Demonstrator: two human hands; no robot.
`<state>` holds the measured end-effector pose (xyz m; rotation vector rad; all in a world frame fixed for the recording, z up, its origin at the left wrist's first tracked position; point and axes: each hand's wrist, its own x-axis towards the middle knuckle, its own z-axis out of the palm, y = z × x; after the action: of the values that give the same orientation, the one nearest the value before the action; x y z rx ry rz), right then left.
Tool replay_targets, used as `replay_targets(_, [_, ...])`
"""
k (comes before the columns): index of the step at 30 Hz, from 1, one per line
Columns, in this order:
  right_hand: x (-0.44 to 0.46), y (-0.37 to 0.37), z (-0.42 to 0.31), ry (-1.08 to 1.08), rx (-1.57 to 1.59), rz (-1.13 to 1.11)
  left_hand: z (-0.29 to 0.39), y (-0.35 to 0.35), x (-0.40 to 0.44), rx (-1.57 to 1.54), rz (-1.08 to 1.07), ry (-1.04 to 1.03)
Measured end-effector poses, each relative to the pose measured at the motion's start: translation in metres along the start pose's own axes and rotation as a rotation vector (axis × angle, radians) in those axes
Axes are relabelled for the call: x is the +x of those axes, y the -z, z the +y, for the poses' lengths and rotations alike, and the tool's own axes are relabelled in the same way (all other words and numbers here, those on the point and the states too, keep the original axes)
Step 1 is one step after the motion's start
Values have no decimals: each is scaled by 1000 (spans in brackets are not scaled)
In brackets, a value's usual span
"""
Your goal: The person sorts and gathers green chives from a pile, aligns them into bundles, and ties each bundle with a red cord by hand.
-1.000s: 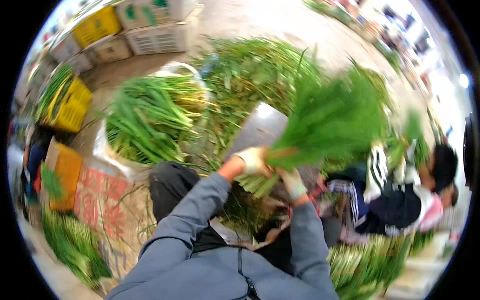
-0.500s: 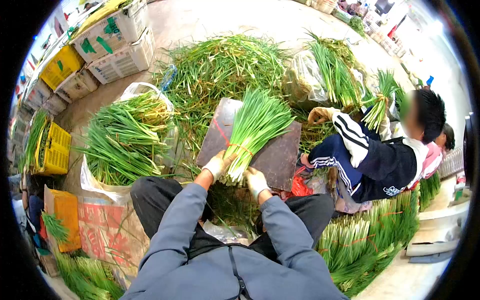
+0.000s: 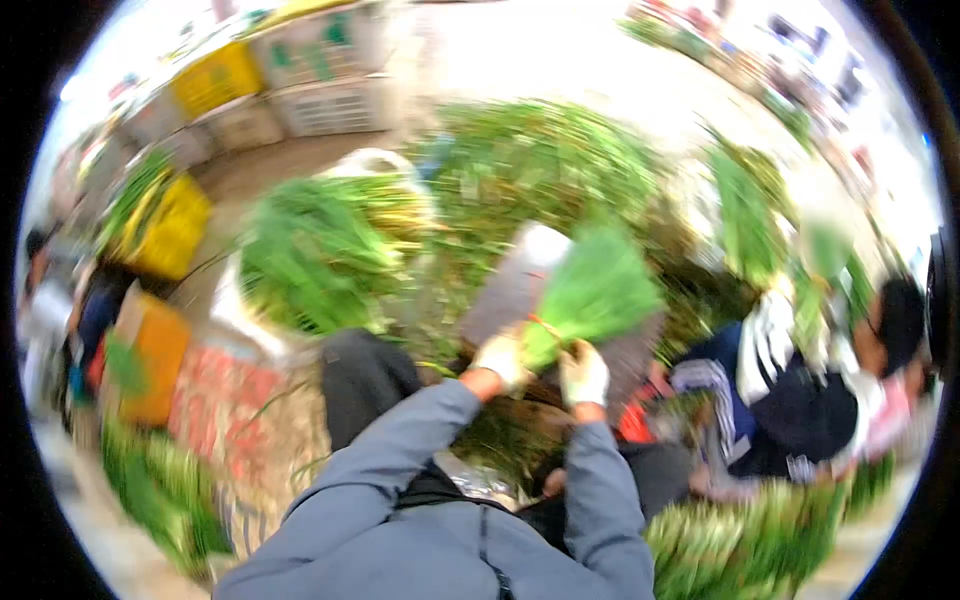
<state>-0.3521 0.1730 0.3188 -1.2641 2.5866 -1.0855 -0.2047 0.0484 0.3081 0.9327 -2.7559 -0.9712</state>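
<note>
A bundle of chives (image 3: 602, 285) with white-green stems stands tilted between my hands, its leaves fanning away from me. A red band (image 3: 543, 325) circles it near the stems. My left hand (image 3: 503, 360), in a pale glove, is closed around the left side of the stem end. On the right side, my right hand (image 3: 583, 374), gloved too, has its fingers closed against the stems. Beneath the bundle lies a dark flat board (image 3: 495, 300). Motion blurs the leaves and hides the finer finger detail.
Loose chives (image 3: 540, 160) are heaped beyond the board. A white bag of chives (image 3: 320, 250) stands at left, near a yellow crate (image 3: 175, 225) and an orange box (image 3: 155, 355). A co-worker (image 3: 805, 410) sits at right, behind banded bundles (image 3: 745, 535).
The view has swung left, so the scene sits further right and is blurred. My right hand has moved from the stem ends up along their side. The co-worker's head is lower.
</note>
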Motion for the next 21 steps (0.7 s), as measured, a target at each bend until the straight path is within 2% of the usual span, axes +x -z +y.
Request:
replay_targets(1, [6, 5, -11, -10, -94, -190, 4, 6, -11, 12, 60, 83])
replay_targets(2, [8, 13, -31, -100, -133, -341, 12, 17, -21, -50, 122, 40])
replay_targets(3, [0, 5, -26, 16, -2, -260, 26, 39, -31, -102, 40, 130])
replay_targets(4, [-2, -20, 5, 39, 13, -278, -8, -4, -12, -69, 41, 76])
replay_targets(5, [-7, -18, -1, 24, -10, -283, -4, 4, -18, 26, 19, 76])
replay_targets(7, [-12, -18, 1, 208, 29, -289, 16, 41, -37, 122, -82, 93])
replay_targets(8, [-20, -12, -16, 265, -60, -251, 9, 26, -35, 182, -46, 104])
replay_targets(12, [-9, -18, 15, 35, 261, -311, 5, 31, -49, 217, 37, 63])
replay_targets(13, [-7, -2, -6, 78, 156, -210, -1, 25, -49, 236, 45, 75])
replay_targets(14, [-7, 8, -25, -35, 182, -204, 6, 19, -45, 249, 40, 52])
replay_targets(15, [-8, 16, -39, -95, 253, -220, 33, 61, -65, 229, -81, 48])
replay_targets(16, [-9, 24, -53, -156, 323, -233, 14, 19, -50, 389, 163, -83])
replay_targets(17, [-9, 64, -124, -216, 196, -278, 20, 24, -49, 134, 211, -14])
replay_targets(18, [5, 45, -83, -294, 215, -356, 24, 19, -47, 206, 190, 19])
replay_targets(19, [1, 25, -55, -134, 468, -184, 4, -18, -33, 355, 355, -72])
replay_targets(20, [7, 35, -63, -43, 257, -153, 17, 6, -44, 345, 181, -35])
replay_targets(21, [16, 28, -43, -76, 287, -136, 25, 16, -53, 407, 163, -69])
